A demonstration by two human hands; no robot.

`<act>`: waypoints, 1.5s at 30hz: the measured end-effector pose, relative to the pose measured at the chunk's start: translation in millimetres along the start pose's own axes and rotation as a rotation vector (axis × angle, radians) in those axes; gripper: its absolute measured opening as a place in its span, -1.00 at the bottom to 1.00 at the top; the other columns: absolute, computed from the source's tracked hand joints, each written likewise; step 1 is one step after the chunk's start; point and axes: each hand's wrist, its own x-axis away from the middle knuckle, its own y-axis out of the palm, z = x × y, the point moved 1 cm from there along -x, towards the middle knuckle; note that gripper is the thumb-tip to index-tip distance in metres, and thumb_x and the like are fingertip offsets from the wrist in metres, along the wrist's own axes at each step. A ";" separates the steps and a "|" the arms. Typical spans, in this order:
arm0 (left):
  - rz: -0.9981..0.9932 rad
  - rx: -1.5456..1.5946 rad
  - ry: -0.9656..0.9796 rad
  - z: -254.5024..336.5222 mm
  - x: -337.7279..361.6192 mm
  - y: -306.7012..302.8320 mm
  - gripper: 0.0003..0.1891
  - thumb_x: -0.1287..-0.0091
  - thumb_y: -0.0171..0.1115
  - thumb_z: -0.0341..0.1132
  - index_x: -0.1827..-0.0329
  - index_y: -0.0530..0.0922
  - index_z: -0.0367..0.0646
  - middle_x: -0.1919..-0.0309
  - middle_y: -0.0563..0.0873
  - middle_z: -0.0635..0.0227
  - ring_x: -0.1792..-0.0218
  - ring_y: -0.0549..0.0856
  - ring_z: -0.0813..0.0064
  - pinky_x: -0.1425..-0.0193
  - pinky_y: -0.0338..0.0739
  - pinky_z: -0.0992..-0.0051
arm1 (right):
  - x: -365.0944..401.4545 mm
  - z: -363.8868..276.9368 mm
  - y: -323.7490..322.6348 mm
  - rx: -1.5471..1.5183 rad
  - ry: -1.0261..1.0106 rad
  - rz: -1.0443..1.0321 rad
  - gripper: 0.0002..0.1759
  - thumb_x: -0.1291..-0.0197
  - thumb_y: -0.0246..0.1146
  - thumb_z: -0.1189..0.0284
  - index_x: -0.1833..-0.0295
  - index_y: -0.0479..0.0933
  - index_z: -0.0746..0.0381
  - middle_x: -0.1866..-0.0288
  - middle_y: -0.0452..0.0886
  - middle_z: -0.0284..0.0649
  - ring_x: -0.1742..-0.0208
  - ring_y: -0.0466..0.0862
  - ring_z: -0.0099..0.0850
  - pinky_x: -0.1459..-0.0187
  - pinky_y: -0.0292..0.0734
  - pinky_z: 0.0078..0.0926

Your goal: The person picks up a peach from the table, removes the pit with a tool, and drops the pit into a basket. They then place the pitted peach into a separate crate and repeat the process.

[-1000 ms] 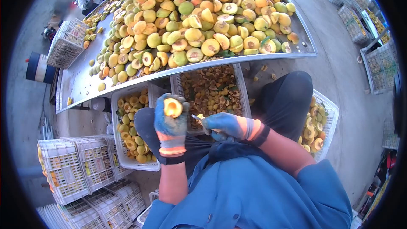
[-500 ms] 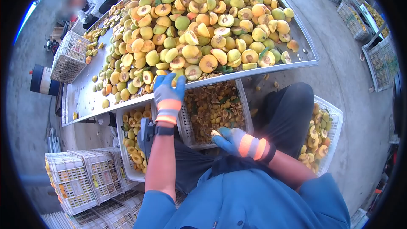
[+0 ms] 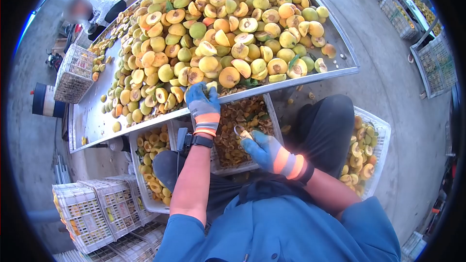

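Halved yellow and green fruit (image 3: pixel 208 63) lies heaped on a metal table (image 3: pixel 97 125). At the table's near edge my left hand (image 3: pixel 203 101), in a grey and blue glove, has its fingers curled round a fruit half (image 3: pixel 210 85). Lower right, my gloved right hand (image 3: pixel 262 151) is closed round a small tool with a pale handle (image 3: pixel 246 135) and a curved metal loop at its end. It is over a white crate (image 3: pixel 236 169) of pits and scraps between my legs.
White crates of fruit halves stand to the left (image 3: pixel 154 204) and right (image 3: pixel 383 153). Stacked crates (image 3: pixel 92 216) fill the lower left. Another crate (image 3: pixel 75 73) stands by the table's left end. A person (image 3: pixel 94 12) is at the far left.
My left hand has moved slightly right and its fingers have closed on a fruit half. My right hand has turned a little, with the tool's loop now showing. The camera view has shifted slightly.
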 end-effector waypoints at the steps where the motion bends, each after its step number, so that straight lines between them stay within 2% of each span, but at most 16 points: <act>1: 0.074 0.225 -0.165 3.2 2.6 -4.1 -0.72 -0.43 0.46 -0.28 -0.01 0.58 -0.23 0.17 0.68 0.19 0.10 0.68 0.17 -0.06 0.60 0.29 | -3.4 -2.8 0.7 -0.045 0.008 0.011 -0.65 -0.59 0.22 0.30 -0.19 0.61 0.38 0.20 0.74 0.07 0.14 0.75 0.01 0.10 0.61 -0.16; 4: 0.155 0.673 -0.617 -0.3 6.4 -22.3 -0.70 -0.50 0.45 -0.22 -0.02 0.57 -0.26 0.15 0.66 0.34 0.15 0.64 0.46 -0.01 0.59 0.44 | -16.9 -2.2 5.3 0.164 -0.161 -0.019 -0.72 -0.60 0.18 0.38 -0.16 0.60 0.39 0.22 0.70 0.05 0.21 0.71 0.04 0.16 0.59 -0.11; 8: 0.186 1.038 -0.772 40.3 28.8 -56.2 -0.72 -0.58 0.36 -0.21 -0.01 0.68 -0.31 0.15 0.78 0.41 0.12 0.68 0.61 -0.02 0.63 0.49 | -32.8 -28.1 16.5 0.334 -0.455 0.008 -0.77 -0.62 0.13 0.44 -0.11 0.58 0.38 0.18 0.67 0.12 0.24 0.67 0.12 0.21 0.56 -0.05; 9: 0.145 0.886 -0.584 44.6 35.6 -61.4 -0.73 -0.59 0.34 -0.23 -0.09 0.67 -0.30 0.11 0.78 0.40 0.10 0.72 0.54 -0.03 0.65 0.48 | -35.4 -31.7 17.6 0.467 -0.546 -0.004 -0.71 -0.63 0.15 0.34 -0.11 0.58 0.37 0.16 0.69 0.18 0.18 0.69 0.17 0.20 0.55 -0.01; 12: 0.057 0.249 -0.043 58.2 51.5 -80.8 -0.70 -0.60 0.32 -0.28 -0.25 0.62 -0.27 0.00 0.78 0.35 0.05 0.78 0.39 -0.07 0.69 0.44 | -31.9 -41.9 24.7 0.235 -0.170 -0.012 -0.63 -0.64 0.14 0.21 -0.09 0.59 0.35 0.19 0.72 0.18 0.17 0.70 0.20 0.16 0.56 0.03; 14: -0.066 1.430 -0.879 49.7 68.1 -69.7 -0.64 -0.64 0.22 -0.16 -0.33 0.58 -0.19 -0.07 0.75 0.30 -0.02 0.77 0.33 -0.12 0.69 0.40 | -29.5 -42.3 30.4 0.287 -0.320 0.018 -0.59 -0.64 0.14 0.16 -0.05 0.59 0.34 0.19 0.72 0.20 0.18 0.70 0.22 0.14 0.57 0.03; 17: -0.166 1.738 -1.236 82.4 59.4 -107.4 -0.58 -0.67 0.06 0.01 -0.33 0.60 -0.09 -0.05 0.76 0.32 -0.01 0.74 0.40 -0.09 0.69 0.42 | -24.3 -38.1 29.9 0.480 -0.211 -0.009 -0.57 -0.65 0.12 0.13 -0.07 0.60 0.34 0.18 0.72 0.21 0.16 0.70 0.22 0.08 0.58 0.02; 21: -0.334 1.471 -1.129 59.8 85.6 -112.0 -0.59 -0.67 0.04 -0.02 -0.34 0.59 -0.07 -0.05 0.77 0.31 -0.01 0.75 0.47 -0.01 0.72 0.42 | -24.1 -14.9 24.3 0.587 -0.064 0.046 -0.56 -0.66 0.11 0.13 -0.12 0.62 0.33 0.16 0.75 0.18 0.15 0.72 0.18 0.04 0.58 -0.01; 24: -0.206 1.517 -0.990 54.5 103.2 -114.6 -0.57 -0.64 0.04 -0.06 -0.35 0.58 -0.12 -0.09 0.76 0.27 -0.05 0.76 0.38 -0.06 0.74 0.35 | -18.5 -3.9 32.1 0.095 -0.020 0.033 -0.53 -0.66 0.13 0.10 -0.13 0.63 0.33 0.21 0.76 0.01 0.22 0.73 -0.08 0.08 0.60 -0.14; 28: -0.133 1.473 -0.862 60.5 113.4 -123.7 -0.48 -0.48 0.07 -0.18 -0.44 0.52 -0.23 -0.21 0.71 0.10 -0.20 0.73 0.19 -0.27 0.72 0.21 | 3.6 -20.5 40.7 -0.263 0.335 -0.053 -0.71 -0.63 0.22 0.15 0.03 0.58 0.17 0.43 0.47 -0.53 0.49 0.40 -0.71 0.51 0.30 -0.61; 30: -0.218 1.131 -0.740 65.5 112.0 -127.3 -0.41 -0.39 0.08 -0.22 -0.47 0.50 -0.25 -0.27 0.68 0.03 -0.26 0.71 0.13 -0.37 0.68 0.14 | 3.3 -6.8 47.8 -0.248 0.278 -0.025 -0.68 -0.63 0.22 0.13 0.02 0.59 0.17 0.44 0.47 -0.50 0.50 0.41 -0.71 0.52 0.29 -0.64; 32: -0.244 1.286 -0.762 66.5 111.8 -126.4 -0.37 -0.32 0.08 -0.23 -0.47 0.49 -0.27 -0.29 0.66 -0.01 -0.28 0.69 0.08 -0.43 0.64 0.09 | 5.1 -7.9 49.3 -0.243 0.309 -0.032 -0.68 -0.63 0.22 0.12 0.01 0.59 0.18 0.45 0.48 -0.49 0.51 0.42 -0.71 0.52 0.29 -0.65; 34: -0.143 2.066 -0.964 68.6 112.8 -124.8 -0.35 -0.27 0.08 -0.22 -0.45 0.49 -0.28 -0.28 0.67 -0.03 -0.26 0.70 0.04 -0.46 0.62 0.05 | 5.5 -3.8 52.6 -0.307 0.298 -0.042 -0.64 -0.63 0.22 0.08 0.01 0.59 0.18 0.47 0.49 -0.48 0.54 0.42 -0.68 0.54 0.29 -0.64; 37: -0.063 2.083 -1.032 79.5 112.2 -126.0 -0.44 -0.40 0.11 -0.19 -0.42 0.48 -0.27 -0.22 0.68 0.03 -0.20 0.73 0.08 -0.40 0.66 0.06 | 12.8 -19.9 47.9 -0.313 0.383 -0.098 -0.58 -0.63 0.19 0.04 -0.03 0.64 0.21 0.36 0.58 -0.40 0.46 0.48 -0.62 0.45 0.37 -0.60; 43: -0.096 1.178 -0.671 96.0 119.7 -117.8 -0.56 -0.61 0.15 -0.10 -0.37 0.50 -0.20 -0.08 0.69 0.20 -0.07 0.75 0.26 -0.23 0.74 0.19 | 16.9 -15.4 43.7 -0.392 0.504 -0.212 -0.45 -0.61 0.09 -0.13 0.11 0.63 0.14 0.47 0.53 -0.39 0.61 0.43 -0.57 0.59 0.28 -0.55; 45: 0.020 1.458 -0.865 93.6 123.2 -107.0 -0.57 -0.61 0.15 -0.10 -0.37 0.50 -0.19 -0.08 0.69 0.21 -0.06 0.74 0.27 -0.22 0.74 0.20 | 17.7 -11.6 46.7 -0.404 0.501 -0.202 -0.43 -0.61 0.07 -0.15 0.15 0.63 0.14 0.51 0.51 -0.39 0.64 0.42 -0.56 0.61 0.27 -0.54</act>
